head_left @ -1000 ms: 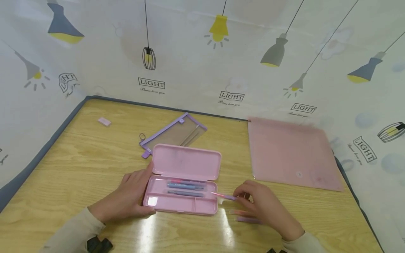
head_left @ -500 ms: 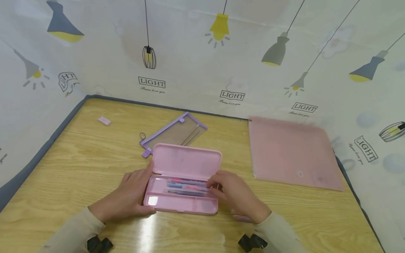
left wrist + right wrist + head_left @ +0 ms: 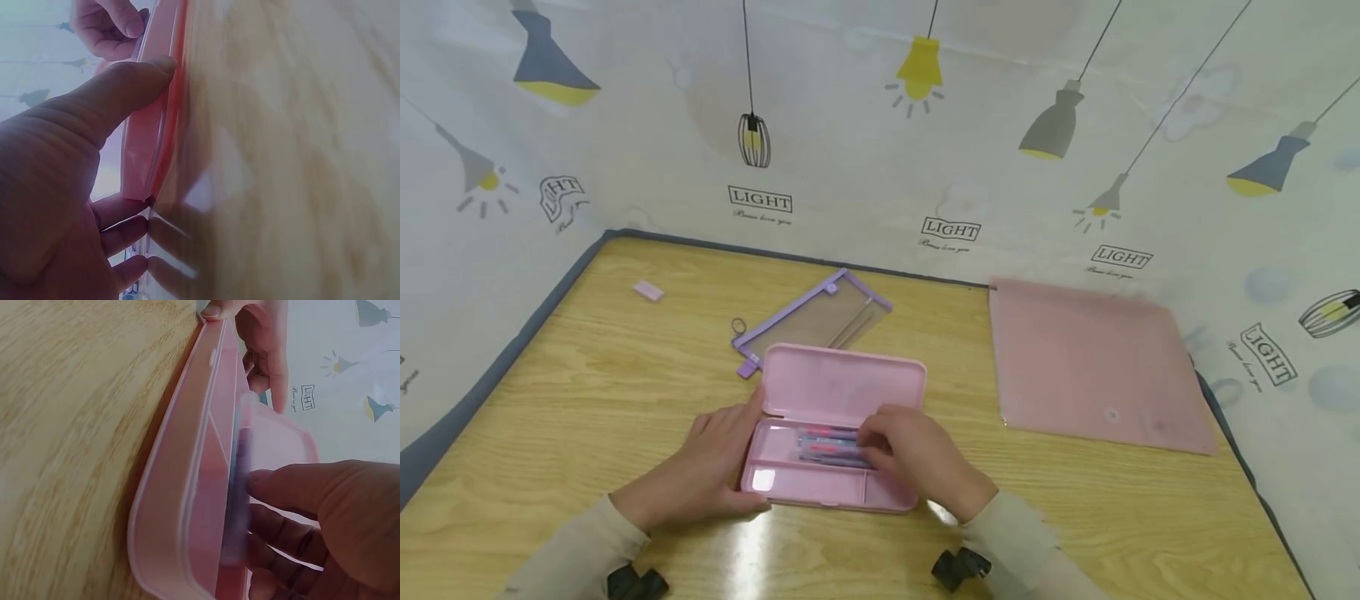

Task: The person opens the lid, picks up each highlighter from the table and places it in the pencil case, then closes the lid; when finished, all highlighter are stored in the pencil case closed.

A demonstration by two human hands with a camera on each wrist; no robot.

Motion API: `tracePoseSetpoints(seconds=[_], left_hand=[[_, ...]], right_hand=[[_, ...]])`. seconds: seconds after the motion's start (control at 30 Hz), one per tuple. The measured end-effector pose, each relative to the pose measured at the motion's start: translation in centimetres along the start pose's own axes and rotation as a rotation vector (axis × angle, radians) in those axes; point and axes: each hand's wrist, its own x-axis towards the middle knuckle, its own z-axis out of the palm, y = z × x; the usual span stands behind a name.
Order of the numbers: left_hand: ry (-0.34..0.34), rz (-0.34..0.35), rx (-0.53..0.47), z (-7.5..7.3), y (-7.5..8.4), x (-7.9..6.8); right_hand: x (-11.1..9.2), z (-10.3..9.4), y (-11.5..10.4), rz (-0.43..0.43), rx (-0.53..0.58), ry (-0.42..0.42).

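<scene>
An open pink pencil case (image 3: pixel 808 480) lies on the table, its lid tipped back. My left hand (image 3: pixel 707 467) grips its left end, with the thumb at the front edge, as the left wrist view shows. Several pens (image 3: pixel 822 440) lie in the long rear compartment; the front compartments show no pens. Over the case's right part, my right hand (image 3: pixel 921 454) pinches a purple pen (image 3: pixel 236 494) between thumb and fingers, low in the rear compartment. The fingers cover the pens' right ends in the head view.
Behind the case lies a clear pouch (image 3: pixel 793 325) with purple edging and thin sticks inside. A small pink eraser-like block (image 3: pixel 648 290) sits at the back left. A pink folder (image 3: pixel 1097 367) lies at the back right, near the patterned curtain.
My right hand has moved left from beside the case, bringing a pen into the rear compartment over the other pens. Its sleeve now covers where pens lay on the table. The left hand stays put.
</scene>
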Motion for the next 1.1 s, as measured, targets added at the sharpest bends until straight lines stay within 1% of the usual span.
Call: tracePoseSetpoints(seconds=[0.3, 0.47, 0.67, 0.87, 1.1], left_hand=[[-0.009, -0.003, -0.003, 0.0, 0.0, 0.0], [-0.007, -0.001, -0.006, 0.0, 0.0, -0.1], [-0.01, -0.001, -0.005, -0.1, 0.0, -0.1], [-0.017, -0.004, -0.014, -0.2, 0.1, -0.1], [-0.019, -0.011, -0.019, -0.1, 0.1, 0.0]], right_hand=[[-0.2, -0.1, 0.1, 0.028, 0.012, 0.011], [-0.7, -0.5, 0.3, 0.064, 0.037, -0.006], [-1.7, -1.2, 1.0, 0.116, 0.064, -0.013], [-2.8, -1.5, 1.8, 0.126, 0.092, 0.019], [-4.7, -1.8, 3.1, 0.152, 0.083, 0.06]])
